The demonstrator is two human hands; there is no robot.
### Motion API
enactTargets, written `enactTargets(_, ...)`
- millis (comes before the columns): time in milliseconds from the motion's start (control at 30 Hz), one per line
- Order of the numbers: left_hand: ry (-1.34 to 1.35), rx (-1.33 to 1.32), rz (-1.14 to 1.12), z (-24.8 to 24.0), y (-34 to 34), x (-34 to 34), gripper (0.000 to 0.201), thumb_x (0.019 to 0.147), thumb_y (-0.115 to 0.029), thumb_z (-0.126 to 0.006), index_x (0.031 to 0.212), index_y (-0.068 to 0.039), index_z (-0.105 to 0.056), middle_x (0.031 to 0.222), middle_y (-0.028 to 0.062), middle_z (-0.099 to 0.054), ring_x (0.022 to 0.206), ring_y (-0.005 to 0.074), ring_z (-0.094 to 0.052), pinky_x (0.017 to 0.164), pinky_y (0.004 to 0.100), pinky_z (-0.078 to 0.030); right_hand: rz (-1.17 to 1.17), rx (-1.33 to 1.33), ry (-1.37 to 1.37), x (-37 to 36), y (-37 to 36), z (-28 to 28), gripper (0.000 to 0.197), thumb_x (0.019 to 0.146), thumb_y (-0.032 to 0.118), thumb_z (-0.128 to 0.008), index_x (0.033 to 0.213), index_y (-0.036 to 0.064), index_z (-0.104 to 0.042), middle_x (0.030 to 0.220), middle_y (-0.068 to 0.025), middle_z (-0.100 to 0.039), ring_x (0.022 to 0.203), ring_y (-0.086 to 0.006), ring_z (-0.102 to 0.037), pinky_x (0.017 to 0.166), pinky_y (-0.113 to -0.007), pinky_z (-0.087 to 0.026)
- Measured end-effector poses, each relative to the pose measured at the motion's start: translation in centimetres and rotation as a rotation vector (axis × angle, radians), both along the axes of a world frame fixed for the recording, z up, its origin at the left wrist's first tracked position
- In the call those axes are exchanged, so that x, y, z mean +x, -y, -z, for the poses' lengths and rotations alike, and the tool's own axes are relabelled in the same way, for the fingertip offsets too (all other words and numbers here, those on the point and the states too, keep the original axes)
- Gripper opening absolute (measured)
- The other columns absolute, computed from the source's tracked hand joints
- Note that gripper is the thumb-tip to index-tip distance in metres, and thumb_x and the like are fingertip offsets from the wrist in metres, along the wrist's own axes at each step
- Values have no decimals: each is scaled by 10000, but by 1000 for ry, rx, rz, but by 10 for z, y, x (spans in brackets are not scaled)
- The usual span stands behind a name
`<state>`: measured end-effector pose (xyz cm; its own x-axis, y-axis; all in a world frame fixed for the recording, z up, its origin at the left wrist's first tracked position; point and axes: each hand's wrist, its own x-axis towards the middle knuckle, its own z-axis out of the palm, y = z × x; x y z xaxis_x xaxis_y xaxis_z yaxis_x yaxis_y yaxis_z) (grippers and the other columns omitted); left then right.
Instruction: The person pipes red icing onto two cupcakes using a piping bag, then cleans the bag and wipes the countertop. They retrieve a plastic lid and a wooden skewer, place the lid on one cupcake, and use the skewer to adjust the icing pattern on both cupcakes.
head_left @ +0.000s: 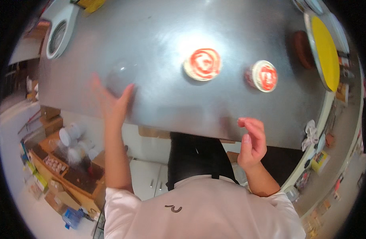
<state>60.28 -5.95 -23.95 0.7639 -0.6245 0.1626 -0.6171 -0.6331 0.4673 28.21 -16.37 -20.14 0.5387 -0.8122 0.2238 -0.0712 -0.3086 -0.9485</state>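
Observation:
Two round tubs topped with pale cream and red swirls stand on the metal table (163, 99): one tub (203, 64) near the middle, the other tub (264, 76) to its right, with red showing through its side. My left hand (114, 99) reaches over the table's left part, thumb and fingers spread wide, slightly blurred. Just beyond its thumb is a faint, see-through round shape (123, 69) with a small glint; I cannot tell what it is or whether the hand touches it. At the near edge, my right hand (252, 141) is loosely curled, a gap between thumb and fingers, nothing visible in it.
A white scale with a round dial (58, 39) stands at the far left. On the right are a yellow round disc (325, 53) and a crumpled white cloth (309, 133) by the table edge. Boxes, white tubs (71, 133) and a blue water bottle (73, 217) lie below left.

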Motion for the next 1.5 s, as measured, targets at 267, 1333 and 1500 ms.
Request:
enactTargets(267,-172,-4,88,13,13,19,835,647,-275,-748,1293,11,-304,1297,184,-376,1217,301,-342,1028,386,-232,-165,50,-38,49,-21,4,251,780,-41,-486,1029,-52,-511,1003,-198,-547,906,-269,-541,803,-340,-434)
enactTargets(1333,-100,-249,630,-9,110,-86,815,601,-294,-753,1262,-28,-359,1275,145,-399,1209,309,-353,997,511,-216,197,291,15,98,55,28,433,863,109,-486,1261,-19,-374,1253,-146,-424,1127,-208,-440,956,-339,-349)
enactTargets(1500,-689,-767,209,-1,74,-66,727,735,-360,-639,1289,-25,-310,1312,189,-344,1226,326,-327,1023,458,-224,164,435,131,84,56,26,566,812,19,-473,1330,13,-244,1315,-165,-355,1208,-248,-365,1005,-362,-287)
